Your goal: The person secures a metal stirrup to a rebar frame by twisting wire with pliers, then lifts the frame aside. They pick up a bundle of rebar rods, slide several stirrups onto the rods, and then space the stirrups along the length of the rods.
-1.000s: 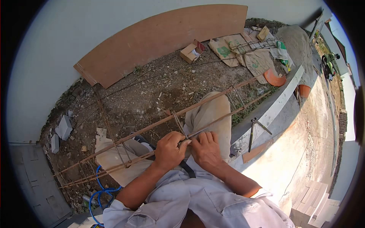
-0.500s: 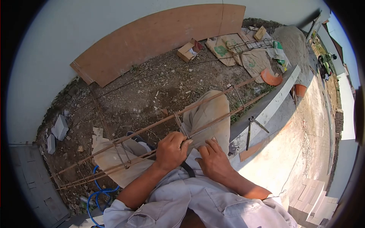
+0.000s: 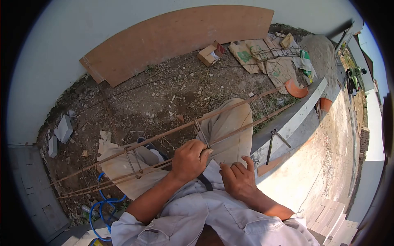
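A long, narrow rebar cage (image 3: 164, 137) of rusty bars and square stirrups lies slantwise across my lap. My left hand (image 3: 188, 159) is closed on its near bar, thumb and forefinger pinched at a corner where a stirrup (image 3: 201, 132) meets it. From that pinch a short, thin wire (image 3: 214, 158) runs toward my right hand (image 3: 239, 178). Its fingers are curled close to the wire's end, with one finger raised; the exact grip is hard to see. A pair of pincers (image 3: 272, 143) rests on the low wall to the right.
The low concrete wall (image 3: 301, 110) runs along my right side. An orange bucket (image 3: 325, 104), cement bags (image 3: 283, 71) and a cardboard box (image 3: 209, 55) lie beyond. A plywood sheet (image 3: 176, 39) leans on the far wall. Blue hose (image 3: 98, 209) coils at lower left.
My right hand has shifted slightly right and down, away from the left, and one finger now sticks up. The wire between the hands shows now. My left hand keeps its place on the cage.
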`<control>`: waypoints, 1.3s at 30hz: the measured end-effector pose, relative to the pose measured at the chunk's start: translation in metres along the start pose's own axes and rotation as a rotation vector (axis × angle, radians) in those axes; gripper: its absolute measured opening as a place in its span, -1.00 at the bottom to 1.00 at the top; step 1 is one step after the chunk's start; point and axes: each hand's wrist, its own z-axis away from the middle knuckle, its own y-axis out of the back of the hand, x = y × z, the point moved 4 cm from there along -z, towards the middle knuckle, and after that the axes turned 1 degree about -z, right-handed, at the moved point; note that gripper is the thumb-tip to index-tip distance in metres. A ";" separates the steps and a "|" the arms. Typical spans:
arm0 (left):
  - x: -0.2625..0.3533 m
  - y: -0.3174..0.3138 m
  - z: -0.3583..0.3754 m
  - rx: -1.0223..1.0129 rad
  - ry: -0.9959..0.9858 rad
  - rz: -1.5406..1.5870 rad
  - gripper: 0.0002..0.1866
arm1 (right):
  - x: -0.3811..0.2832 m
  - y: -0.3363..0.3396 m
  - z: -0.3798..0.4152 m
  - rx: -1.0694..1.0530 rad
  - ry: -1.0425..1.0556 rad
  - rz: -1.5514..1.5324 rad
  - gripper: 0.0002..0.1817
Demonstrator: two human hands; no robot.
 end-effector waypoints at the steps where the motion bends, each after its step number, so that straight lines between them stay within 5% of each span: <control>1: 0.001 0.000 0.000 -0.001 -0.004 0.003 -0.80 | 0.004 0.000 0.002 -0.048 -0.032 -0.031 -0.69; 4: -0.001 -0.004 0.002 -0.008 -0.006 0.012 -0.79 | 0.013 0.001 0.011 -0.311 -0.316 -0.242 -0.82; 7: 0.001 -0.002 0.000 0.007 -0.003 0.020 -0.79 | 0.010 0.017 0.026 -0.799 -0.583 -0.960 -0.83; 8: 0.001 -0.001 -0.001 0.008 -0.009 0.022 -0.79 | 0.011 0.024 0.033 -0.842 -0.686 -0.950 -0.80; 12: 0.000 -0.002 0.000 -0.014 -0.027 0.025 -0.80 | 0.034 0.036 0.057 -0.581 -0.487 -0.547 -0.67; 15: -0.001 -0.008 0.006 -0.003 -0.129 -0.040 -0.82 | 0.037 0.033 0.077 -0.938 -0.991 -0.887 -0.63; 16: 0.000 -0.009 0.007 0.012 -0.183 -0.073 -0.82 | 0.036 0.024 0.082 -1.014 -0.890 -1.027 -0.57; 19: 0.006 -0.007 0.006 0.010 -0.197 -0.082 -0.84 | 0.040 0.029 0.080 -0.960 -0.846 -0.723 -0.57; 20: 0.004 -0.007 0.007 0.014 -0.186 -0.088 -0.84 | 0.053 0.025 0.095 -0.705 -0.555 -0.494 -0.59; 23: 0.000 -0.009 0.006 0.021 -0.169 -0.096 -0.84 | 0.071 0.022 0.126 -0.618 -0.473 -0.078 -0.62; 24: 0.000 -0.009 0.007 0.019 -0.172 -0.101 -0.84 | 0.065 0.028 0.125 -0.727 -0.620 -0.219 -0.69; 25: 0.000 -0.008 0.007 0.013 -0.180 -0.107 -0.84 | 0.051 0.039 0.117 -0.976 -1.033 -0.754 -0.73; 30: 0.003 -0.009 0.009 0.004 -0.187 -0.086 -0.83 | 0.065 0.019 0.154 -1.097 -1.151 -1.132 -0.68; 33: 0.002 -0.008 0.007 0.007 -0.183 -0.087 -0.82 | 0.067 0.005 0.165 -0.921 -0.437 -0.108 -0.60; 34: 0.002 -0.008 0.007 0.006 -0.180 -0.085 -0.81 | 0.068 0.005 0.167 -0.929 -0.392 0.064 -0.52; 37: 0.002 -0.007 0.008 0.004 -0.182 -0.103 -0.81 | 0.065 0.018 0.159 -0.965 -0.657 -0.108 -0.56; 38: 0.002 -0.007 0.007 0.008 -0.180 -0.096 -0.81 | 0.060 0.027 0.156 -1.125 -1.092 -0.659 -0.59; 39: 0.002 -0.006 0.006 0.012 -0.180 -0.088 -0.81 | 0.059 0.026 0.168 -1.201 -1.100 -1.007 -0.61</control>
